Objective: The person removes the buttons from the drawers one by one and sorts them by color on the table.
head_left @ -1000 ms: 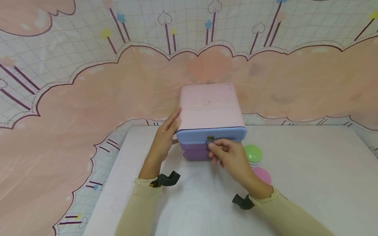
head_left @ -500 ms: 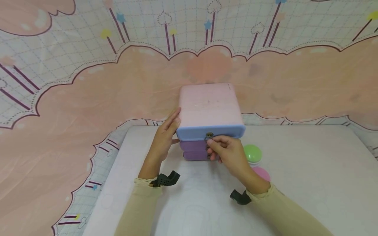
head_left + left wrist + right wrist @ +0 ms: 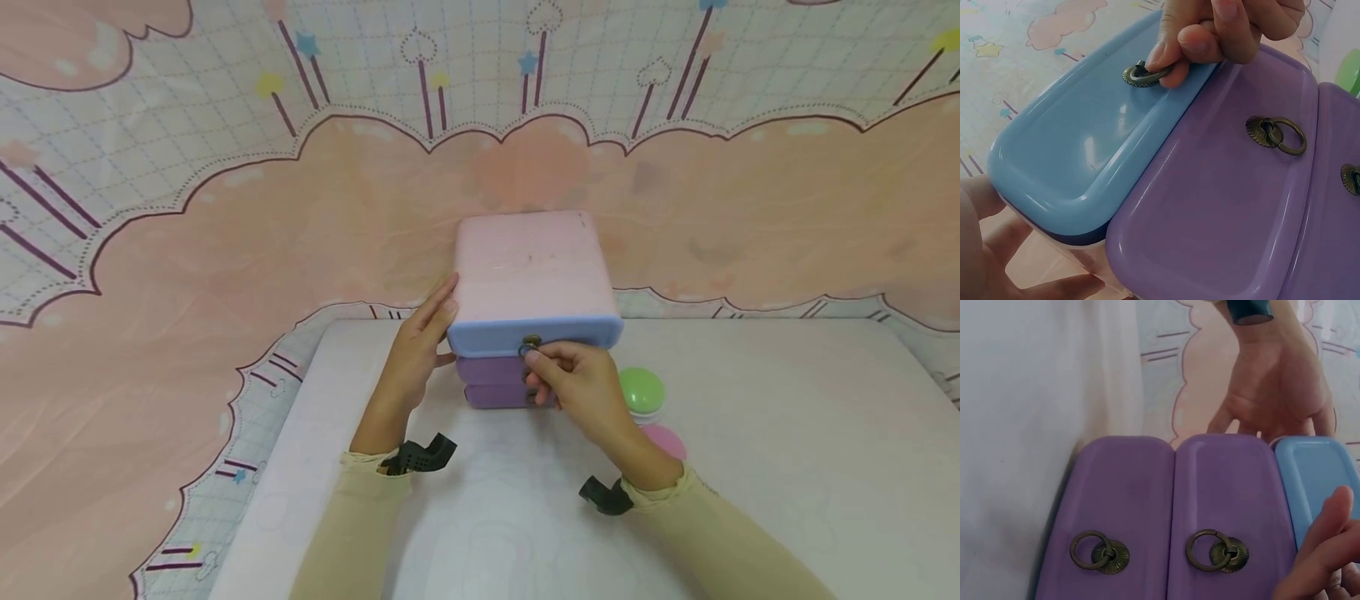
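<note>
A small drawer chest with a pink top (image 3: 532, 267) stands on the white table, with a blue drawer (image 3: 483, 338) uppermost and two purple drawers (image 3: 489, 372) below it. My right hand (image 3: 588, 390) pinches the bronze ring pull (image 3: 1142, 80) of the blue drawer between thumb and fingers. In the left wrist view a thin dark strip shows behind the blue front. With fingers extended, my left hand (image 3: 412, 358) rests against the chest's left side. Ring pulls (image 3: 1209, 550) on the purple drawers hang free.
To the right of the chest is a round green-topped container (image 3: 642, 390). A round pink object (image 3: 666, 440) lies nearer me, partly hidden by my right wrist. A patterned cloth (image 3: 300, 233) hangs behind the white table (image 3: 787, 433).
The blue drawer has slid back toward the chest, narrowing the dark gap under the pink top. My right hand moved slightly forward with its ring pull; my left hand stays put.
</note>
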`<state>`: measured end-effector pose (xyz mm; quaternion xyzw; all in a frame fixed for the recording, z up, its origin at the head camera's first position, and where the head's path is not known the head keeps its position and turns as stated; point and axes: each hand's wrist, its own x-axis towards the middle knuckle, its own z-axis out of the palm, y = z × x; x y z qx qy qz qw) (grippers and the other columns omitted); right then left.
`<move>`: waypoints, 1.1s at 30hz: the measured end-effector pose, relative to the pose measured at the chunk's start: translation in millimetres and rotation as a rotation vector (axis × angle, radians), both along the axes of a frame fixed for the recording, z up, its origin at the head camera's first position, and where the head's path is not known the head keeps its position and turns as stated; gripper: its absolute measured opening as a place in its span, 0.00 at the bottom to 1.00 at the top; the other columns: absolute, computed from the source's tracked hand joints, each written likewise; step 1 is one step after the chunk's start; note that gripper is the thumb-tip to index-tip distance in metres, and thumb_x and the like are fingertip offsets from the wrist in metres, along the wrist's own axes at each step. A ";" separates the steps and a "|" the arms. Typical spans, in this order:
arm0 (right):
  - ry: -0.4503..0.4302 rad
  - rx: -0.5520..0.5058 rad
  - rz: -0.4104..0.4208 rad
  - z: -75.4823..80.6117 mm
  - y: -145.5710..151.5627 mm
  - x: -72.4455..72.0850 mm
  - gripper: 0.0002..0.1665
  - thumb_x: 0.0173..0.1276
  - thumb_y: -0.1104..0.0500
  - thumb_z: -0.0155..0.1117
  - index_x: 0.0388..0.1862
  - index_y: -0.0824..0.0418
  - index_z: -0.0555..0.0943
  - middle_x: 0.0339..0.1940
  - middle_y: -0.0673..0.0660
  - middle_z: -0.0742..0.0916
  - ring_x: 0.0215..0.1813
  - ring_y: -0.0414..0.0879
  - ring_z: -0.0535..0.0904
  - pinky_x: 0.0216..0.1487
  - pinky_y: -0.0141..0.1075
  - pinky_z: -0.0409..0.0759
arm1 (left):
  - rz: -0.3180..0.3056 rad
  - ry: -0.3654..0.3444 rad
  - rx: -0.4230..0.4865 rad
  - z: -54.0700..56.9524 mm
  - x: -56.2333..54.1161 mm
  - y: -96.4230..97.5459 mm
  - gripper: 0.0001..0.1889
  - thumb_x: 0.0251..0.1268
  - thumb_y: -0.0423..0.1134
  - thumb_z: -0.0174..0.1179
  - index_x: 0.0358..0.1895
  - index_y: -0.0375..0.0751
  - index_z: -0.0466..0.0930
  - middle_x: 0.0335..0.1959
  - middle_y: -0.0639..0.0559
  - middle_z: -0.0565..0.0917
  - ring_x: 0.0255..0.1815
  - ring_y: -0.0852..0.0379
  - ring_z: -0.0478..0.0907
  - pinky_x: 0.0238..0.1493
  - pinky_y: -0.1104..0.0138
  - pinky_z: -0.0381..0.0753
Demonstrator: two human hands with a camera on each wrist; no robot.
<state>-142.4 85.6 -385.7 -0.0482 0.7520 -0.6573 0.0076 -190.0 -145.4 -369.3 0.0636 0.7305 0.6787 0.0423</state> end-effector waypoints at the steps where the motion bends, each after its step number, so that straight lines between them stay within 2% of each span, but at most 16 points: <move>1: -0.002 0.007 -0.002 0.4 -0.5 0.0 0.14 0.72 0.56 0.69 0.40 0.67 0.88 0.24 0.56 0.88 0.20 0.43 0.82 0.18 0.30 0.74 | 0.001 -0.003 -0.001 0.3 0.3 -0.2 0.26 0.80 0.56 0.51 0.77 0.69 0.64 0.85 0.64 0.51 0.78 0.36 0.64 0.60 0.31 0.74; 8: -0.006 0.059 -0.022 2.1 -2.1 1.0 0.13 0.72 0.54 0.69 0.40 0.65 0.88 0.26 0.60 0.89 0.22 0.50 0.84 0.18 0.30 0.74 | 0.009 0.001 -0.005 2.8 1.6 0.1 0.26 0.79 0.55 0.52 0.77 0.68 0.64 0.85 0.62 0.52 0.77 0.36 0.65 0.61 0.32 0.74; 13: -0.002 0.054 -0.003 -1.5 -1.1 2.4 0.14 0.72 0.54 0.69 0.44 0.65 0.88 0.31 0.66 0.89 0.22 0.44 0.83 0.20 0.32 0.77 | 0.012 0.007 -0.009 3.2 1.7 0.7 0.26 0.79 0.55 0.52 0.77 0.68 0.64 0.84 0.63 0.53 0.78 0.37 0.64 0.60 0.31 0.74; 15: 0.004 0.053 0.015 -3.9 0.4 3.8 0.14 0.73 0.55 0.68 0.46 0.64 0.87 0.32 0.66 0.90 0.22 0.43 0.83 0.20 0.33 0.77 | 0.009 0.006 -0.007 2.7 1.4 0.9 0.26 0.79 0.55 0.52 0.77 0.68 0.64 0.84 0.65 0.53 0.78 0.37 0.64 0.60 0.31 0.74; 20: -0.009 0.049 0.074 -12.8 6.3 7.0 0.16 0.74 0.54 0.67 0.53 0.62 0.86 0.34 0.63 0.91 0.24 0.44 0.82 0.22 0.33 0.77 | 0.001 0.008 -0.002 2.1 1.1 0.6 0.27 0.79 0.55 0.52 0.77 0.69 0.64 0.83 0.70 0.53 0.78 0.37 0.63 0.60 0.32 0.74; 22: -0.027 0.052 0.089 -17.9 9.1 8.3 0.18 0.73 0.53 0.67 0.56 0.61 0.85 0.36 0.65 0.91 0.25 0.45 0.83 0.23 0.33 0.77 | -0.003 0.010 0.001 0.6 0.3 0.2 0.27 0.79 0.55 0.52 0.77 0.69 0.64 0.83 0.68 0.53 0.78 0.37 0.63 0.60 0.31 0.74; 28: -0.097 0.062 0.089 -33.3 16.1 11.3 0.20 0.74 0.53 0.67 0.60 0.60 0.83 0.39 0.67 0.91 0.27 0.50 0.84 0.23 0.33 0.78 | -0.004 0.013 0.008 -0.3 -0.3 -0.4 0.27 0.79 0.55 0.52 0.78 0.67 0.64 0.85 0.62 0.51 0.78 0.36 0.64 0.60 0.31 0.74; 33: -0.129 0.057 0.077 -42.3 19.5 12.7 0.21 0.73 0.54 0.67 0.61 0.62 0.82 0.37 0.65 0.91 0.26 0.48 0.84 0.23 0.33 0.77 | 0.006 0.012 0.001 0.8 0.7 1.0 0.27 0.79 0.55 0.52 0.77 0.68 0.65 0.85 0.63 0.52 0.77 0.37 0.65 0.59 0.32 0.75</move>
